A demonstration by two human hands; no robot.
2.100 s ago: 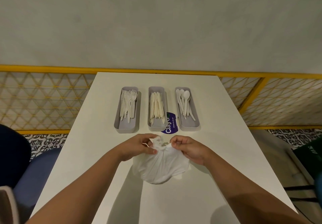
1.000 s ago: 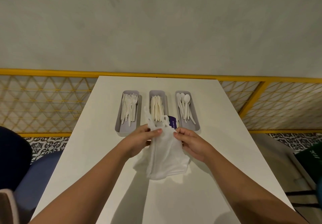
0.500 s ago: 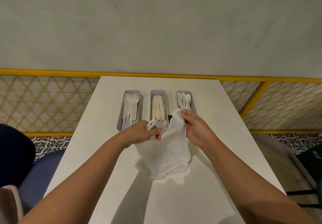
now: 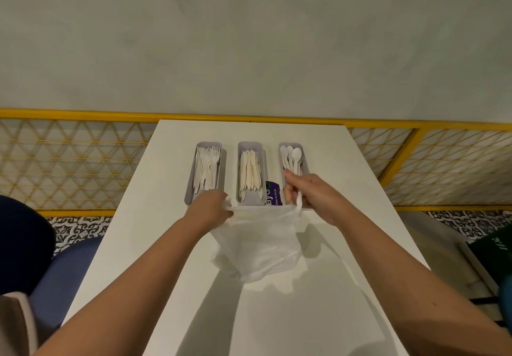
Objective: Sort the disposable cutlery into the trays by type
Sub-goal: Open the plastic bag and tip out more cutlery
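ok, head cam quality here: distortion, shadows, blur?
Head view: wide-angle bowing curves the yellow rail; arm shadows fall dark on the table nearest the camera; the plastic bag is washed out; cutlery in the trays stays sharp.

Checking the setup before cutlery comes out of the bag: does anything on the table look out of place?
One thing: a purple packet lies wedged between the knife tray and the spoon tray; it is not cutlery. Otherwise the trays sit parallel, each holding one type.
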